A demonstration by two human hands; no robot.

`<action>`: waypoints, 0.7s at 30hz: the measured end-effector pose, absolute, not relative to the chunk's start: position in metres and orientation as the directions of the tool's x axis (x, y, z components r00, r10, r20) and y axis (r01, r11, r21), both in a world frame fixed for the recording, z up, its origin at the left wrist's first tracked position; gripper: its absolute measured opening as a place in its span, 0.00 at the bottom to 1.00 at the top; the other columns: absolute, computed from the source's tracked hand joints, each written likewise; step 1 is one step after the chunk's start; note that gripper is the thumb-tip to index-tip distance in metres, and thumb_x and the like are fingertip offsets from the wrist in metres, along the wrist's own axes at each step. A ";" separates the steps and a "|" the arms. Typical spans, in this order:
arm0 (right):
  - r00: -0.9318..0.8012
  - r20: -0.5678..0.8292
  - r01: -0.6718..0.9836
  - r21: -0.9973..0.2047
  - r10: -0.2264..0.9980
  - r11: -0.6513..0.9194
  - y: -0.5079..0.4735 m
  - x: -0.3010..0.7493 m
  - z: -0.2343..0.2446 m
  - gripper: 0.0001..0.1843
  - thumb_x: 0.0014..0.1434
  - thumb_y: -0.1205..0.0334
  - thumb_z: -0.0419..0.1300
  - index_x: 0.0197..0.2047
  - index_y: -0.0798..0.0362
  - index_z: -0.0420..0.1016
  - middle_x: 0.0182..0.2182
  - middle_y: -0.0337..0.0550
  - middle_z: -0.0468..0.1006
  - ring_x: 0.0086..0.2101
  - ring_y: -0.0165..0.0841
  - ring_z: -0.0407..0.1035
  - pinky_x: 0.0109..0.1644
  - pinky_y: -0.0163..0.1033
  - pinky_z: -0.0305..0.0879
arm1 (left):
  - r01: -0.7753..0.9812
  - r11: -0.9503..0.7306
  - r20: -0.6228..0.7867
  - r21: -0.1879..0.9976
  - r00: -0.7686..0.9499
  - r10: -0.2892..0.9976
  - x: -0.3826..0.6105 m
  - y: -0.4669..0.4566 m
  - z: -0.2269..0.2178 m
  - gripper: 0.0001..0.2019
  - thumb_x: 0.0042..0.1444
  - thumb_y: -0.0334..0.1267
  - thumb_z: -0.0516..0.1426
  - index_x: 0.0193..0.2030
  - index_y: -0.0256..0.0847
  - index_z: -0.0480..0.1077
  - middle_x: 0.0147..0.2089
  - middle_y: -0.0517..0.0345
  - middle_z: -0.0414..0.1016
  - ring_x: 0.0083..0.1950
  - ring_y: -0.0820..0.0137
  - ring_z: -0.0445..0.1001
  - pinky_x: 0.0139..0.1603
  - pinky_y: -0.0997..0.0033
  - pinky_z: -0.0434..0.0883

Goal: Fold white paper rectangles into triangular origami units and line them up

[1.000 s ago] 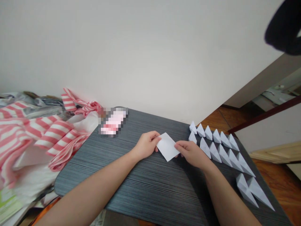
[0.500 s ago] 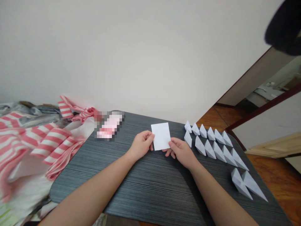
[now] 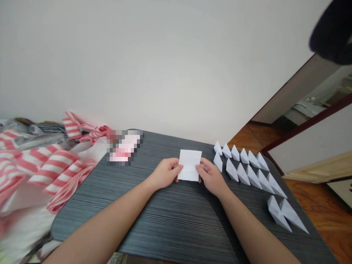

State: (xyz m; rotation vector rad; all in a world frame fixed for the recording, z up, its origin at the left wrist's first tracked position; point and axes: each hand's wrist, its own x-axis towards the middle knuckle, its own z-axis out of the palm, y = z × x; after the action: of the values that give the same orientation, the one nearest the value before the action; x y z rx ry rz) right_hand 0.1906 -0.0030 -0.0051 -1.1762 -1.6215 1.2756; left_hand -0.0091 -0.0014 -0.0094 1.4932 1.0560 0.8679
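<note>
A small, nearly square sheet of white paper (image 3: 189, 164) is held above the dark table (image 3: 165, 216). My left hand (image 3: 167, 172) pinches its left edge, thumb on the face towards me and fingers behind. On the opposite edge my right hand (image 3: 210, 175) grips the paper the same way. A faint crease runs across the sheet. To the right of my right hand stand rows of folded white paper pieces with pointed tips (image 3: 232, 170). Two more such pieces (image 3: 279, 216) sit nearer to me at the right edge.
Striped pink and white cloth (image 3: 57, 165) is heaped with other fabric left of the table. A pixelated pinkish item (image 3: 125, 148) lies at the table's far left corner. The wall (image 3: 170, 73) rises behind the table. Wooden floor (image 3: 310, 198) shows at right.
The paper has come slightly nearer to me and turned a little, so its edges now sit straighter. My right hand has shifted up along its edge; both hands keep hold.
</note>
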 end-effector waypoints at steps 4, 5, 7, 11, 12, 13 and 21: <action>-0.320 0.003 0.156 -0.986 0.948 0.056 -0.004 0.191 -0.010 0.20 0.60 0.57 0.52 0.55 0.52 0.65 0.21 0.35 0.69 0.19 0.28 0.63 0.22 0.34 0.61 | 0.012 0.011 -0.014 1.000 0.350 0.937 -0.010 -0.001 -0.005 0.13 0.57 0.42 0.50 0.45 0.37 0.67 0.20 0.63 0.67 0.19 0.76 0.66 0.19 0.79 0.61; -0.325 0.002 0.143 -0.988 0.946 0.051 -0.004 0.191 -0.011 0.19 0.60 0.58 0.52 0.54 0.51 0.67 0.21 0.36 0.70 0.19 0.29 0.63 0.23 0.35 0.61 | -0.021 0.026 -0.017 0.999 0.352 0.936 -0.010 -0.001 -0.004 0.14 0.57 0.41 0.50 0.47 0.37 0.66 0.20 0.63 0.68 0.19 0.75 0.67 0.19 0.79 0.61; -0.340 0.005 0.150 -0.987 0.941 0.060 -0.005 0.191 -0.012 0.17 0.59 0.59 0.52 0.50 0.52 0.72 0.22 0.37 0.71 0.20 0.29 0.64 0.25 0.36 0.62 | -0.066 0.061 -0.035 0.996 0.345 0.938 -0.011 0.000 -0.003 0.14 0.57 0.41 0.50 0.46 0.37 0.67 0.22 0.61 0.69 0.20 0.75 0.69 0.19 0.79 0.61; -0.388 0.068 0.237 -0.956 0.919 0.171 -0.006 0.192 -0.008 0.17 0.60 0.63 0.49 0.48 0.50 0.75 0.26 0.40 0.73 0.24 0.29 0.66 0.31 0.38 0.63 | -0.124 0.103 -0.059 0.987 0.321 0.945 -0.012 0.001 -0.003 0.18 0.58 0.46 0.48 0.48 0.37 0.66 0.24 0.60 0.70 0.21 0.74 0.70 0.19 0.78 0.62; -0.403 0.093 0.255 -0.944 0.911 0.210 -0.006 0.192 -0.007 0.18 0.60 0.63 0.49 0.49 0.49 0.75 0.26 0.40 0.73 0.25 0.30 0.66 0.33 0.38 0.63 | -0.118 0.098 -0.055 0.988 0.320 0.946 -0.011 0.000 -0.004 0.18 0.58 0.47 0.49 0.49 0.37 0.65 0.23 0.60 0.69 0.21 0.74 0.70 0.20 0.78 0.63; -0.413 0.114 0.269 -0.933 0.904 0.241 -0.006 0.192 -0.007 0.18 0.61 0.63 0.49 0.49 0.48 0.75 0.27 0.40 0.73 0.26 0.30 0.67 0.34 0.39 0.63 | -0.102 0.088 -0.051 0.991 0.320 0.946 -0.011 0.000 -0.005 0.19 0.56 0.47 0.51 0.50 0.37 0.65 0.23 0.61 0.69 0.21 0.74 0.70 0.20 0.78 0.63; -0.347 0.016 0.020 -1.000 0.938 0.025 -0.004 0.191 -0.016 0.23 0.64 0.50 0.45 0.55 0.54 0.64 0.31 0.46 0.76 0.28 0.34 0.72 0.27 0.38 0.66 | -0.062 0.021 -0.007 0.998 0.224 0.975 -0.008 0.001 -0.009 0.16 0.56 0.44 0.54 0.46 0.36 0.64 0.21 0.63 0.68 0.20 0.76 0.68 0.19 0.79 0.63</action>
State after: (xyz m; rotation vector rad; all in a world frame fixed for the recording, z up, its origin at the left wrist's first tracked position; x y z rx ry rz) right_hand 0.1907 -0.0042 -0.0158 -1.0227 -1.4933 1.4371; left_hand -0.0079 0.0012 -0.0089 1.2504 1.0036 1.0617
